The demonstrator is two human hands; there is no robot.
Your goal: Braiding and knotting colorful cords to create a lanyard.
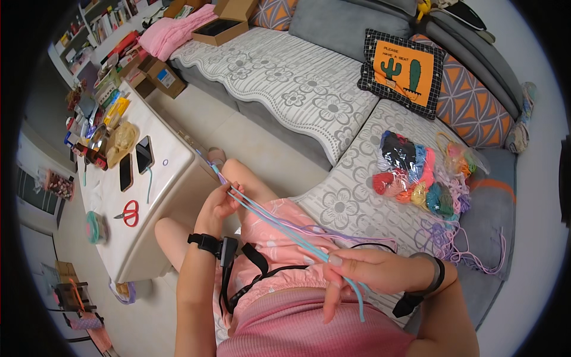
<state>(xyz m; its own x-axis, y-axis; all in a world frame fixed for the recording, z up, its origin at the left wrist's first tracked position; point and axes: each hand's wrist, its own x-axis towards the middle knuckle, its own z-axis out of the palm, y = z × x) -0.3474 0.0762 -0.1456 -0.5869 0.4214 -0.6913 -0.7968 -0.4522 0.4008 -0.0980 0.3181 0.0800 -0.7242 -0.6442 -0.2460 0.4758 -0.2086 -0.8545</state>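
Note:
Light blue cords (285,226) run taut across the lap between my two hands. My left hand (226,199) pinches them near the table corner, where they meet a short length of blue and purple cordwork (215,168) that reaches toward the table's drawer side. My right hand (357,272) grips the blue cords close to their loose ends, which hang below the fingers. Purple and pink cords (312,228) leave my left hand and lie slack over the lap toward the sofa. A tangle of purple and pink cord (439,241) rests on the sofa at the right.
Red-handled scissors (130,213), two phones (144,154) and a lidded tub (96,227) are on the white table (165,196) at the left. Bagged colourful yarn skeins (415,174) lie on the sofa beside a cactus cushion (401,73). Cardboard boxes (163,78) stand on the floor.

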